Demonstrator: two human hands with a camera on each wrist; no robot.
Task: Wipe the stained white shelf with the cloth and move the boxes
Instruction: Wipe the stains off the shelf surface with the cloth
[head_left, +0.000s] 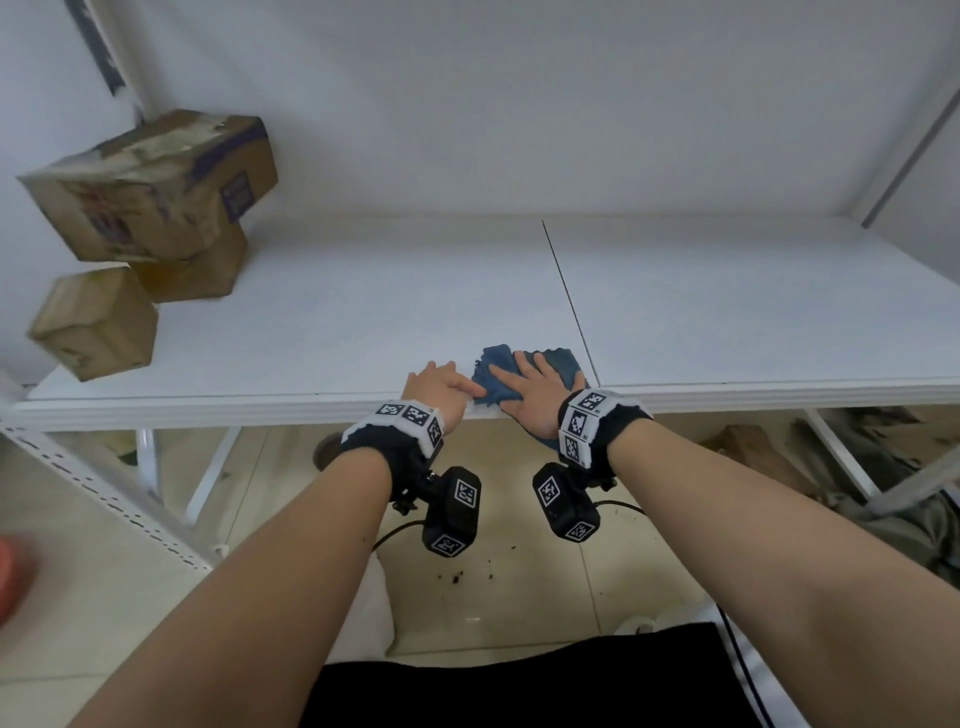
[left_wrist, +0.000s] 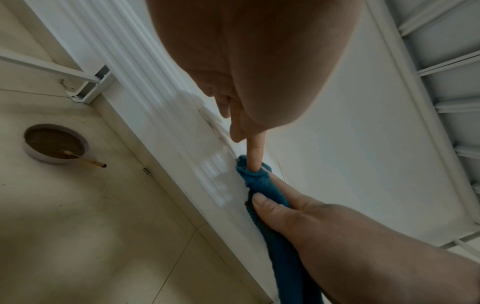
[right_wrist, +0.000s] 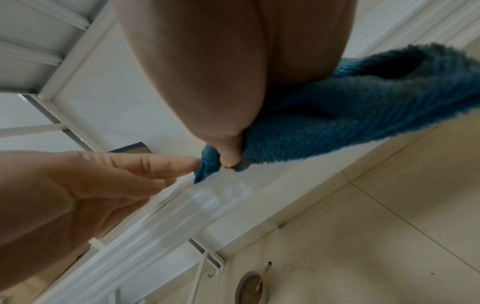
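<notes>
Three closed boxes (head_left: 150, 208) sat left on the shelf (head_left: 363, 312); right hand (head_left: 524, 395) pressed spread fingers on the cloth (head_left: 563, 366), left hand (head_left: 434, 387) touching its edge with one straight finger.

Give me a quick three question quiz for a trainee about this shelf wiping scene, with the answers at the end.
1. True or false: the right hand presses the blue cloth at the white shelf's front edge.
2. What does the left hand's extended finger touch?
A. a box
B. the cloth's edge
C. the floor
3. Fill in: the cardboard boxes sit at the shelf's ____ end.

Key: 1 true; 2 B; 3 left.
</notes>
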